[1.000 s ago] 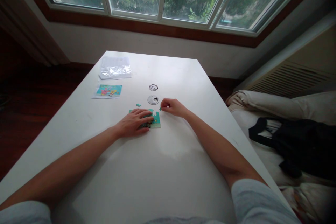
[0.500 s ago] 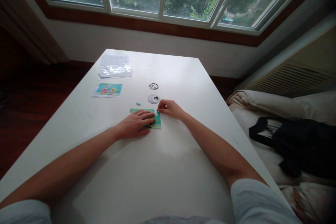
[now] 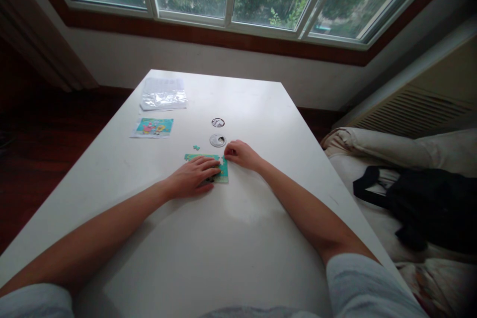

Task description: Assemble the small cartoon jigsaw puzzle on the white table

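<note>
A partly assembled jigsaw puzzle point(image 3: 224, 174), green and teal, lies on the white table. My left hand point(image 3: 196, 175) rests flat on it with the fingers stretched out, covering much of its picture. At the puzzle's upper right corner, my right hand point(image 3: 240, 153) is closed in a pinch on a small teal puzzle piece point(image 3: 225, 158), which the fingertips partly hide. Just beyond the puzzle's far edge are loose teal pieces point(image 3: 196, 148). A printed picture sheet point(image 3: 153, 128) with pink and yellow cartoon figures lies to the left.
Two round grommets, one farther point(image 3: 218, 122) and one nearer point(image 3: 217, 140), are set in the white table point(image 3: 238, 238). A clear plastic bag with paper point(image 3: 164, 94) lies at the far left. Right of the table, dark clothing point(image 3: 428, 203) lies on a pale sofa point(image 3: 380, 146).
My right hand's fingers have shifted very slightly at the puzzle's corner. My left hand stays flat in the same place, and the loose pieces have not moved.
</note>
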Tool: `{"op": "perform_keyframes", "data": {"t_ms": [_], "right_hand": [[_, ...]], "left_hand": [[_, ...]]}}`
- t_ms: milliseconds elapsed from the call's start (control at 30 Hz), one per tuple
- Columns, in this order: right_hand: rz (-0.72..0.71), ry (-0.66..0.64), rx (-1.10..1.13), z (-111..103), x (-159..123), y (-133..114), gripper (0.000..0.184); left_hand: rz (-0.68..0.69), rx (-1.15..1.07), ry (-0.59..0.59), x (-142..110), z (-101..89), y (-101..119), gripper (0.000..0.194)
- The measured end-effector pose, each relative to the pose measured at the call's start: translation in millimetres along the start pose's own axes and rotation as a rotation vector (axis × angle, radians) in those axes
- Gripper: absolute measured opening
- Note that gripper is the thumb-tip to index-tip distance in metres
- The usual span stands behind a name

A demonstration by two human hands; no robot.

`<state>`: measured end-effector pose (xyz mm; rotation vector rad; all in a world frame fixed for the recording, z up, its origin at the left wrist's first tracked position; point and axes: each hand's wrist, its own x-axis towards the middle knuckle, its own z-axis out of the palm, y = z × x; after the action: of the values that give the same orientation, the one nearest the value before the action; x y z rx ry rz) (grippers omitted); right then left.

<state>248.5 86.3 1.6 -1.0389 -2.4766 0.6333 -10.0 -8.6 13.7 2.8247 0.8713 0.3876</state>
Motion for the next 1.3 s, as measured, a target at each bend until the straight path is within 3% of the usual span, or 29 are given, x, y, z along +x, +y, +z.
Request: {"op": "perform_keyframes", "data": {"t_ms": [400, 533, 667, 833, 1300], "right_hand": [[-0.065, 0.074, 0.022, 2, -1, 1, 0.005], [-0.014, 0.187, 0.03, 2, -1, 8, 0.004], [0.051, 0.239, -0.006, 4, -1, 19, 0.007], [0.103, 0.254, -0.008, 2, -2, 23, 0.01], [0.084, 0.274, 0.011, 2, -3, 25, 0.009]], "left_hand": [[-0.02, -0.011, 0.055, 1, 2.2, -6, 0.041], [-0.242, 0.074, 0.201, 1, 1.8, -20, 0.035], [-0.432, 0.083, 0.259, -3, 0.6, -43, 0.034], [-0.535, 0.085, 0.248, -8, -5.4, -63, 0.034], [-0.744, 0.228, 0.171, -24, -21.4, -81, 0.022]]}}
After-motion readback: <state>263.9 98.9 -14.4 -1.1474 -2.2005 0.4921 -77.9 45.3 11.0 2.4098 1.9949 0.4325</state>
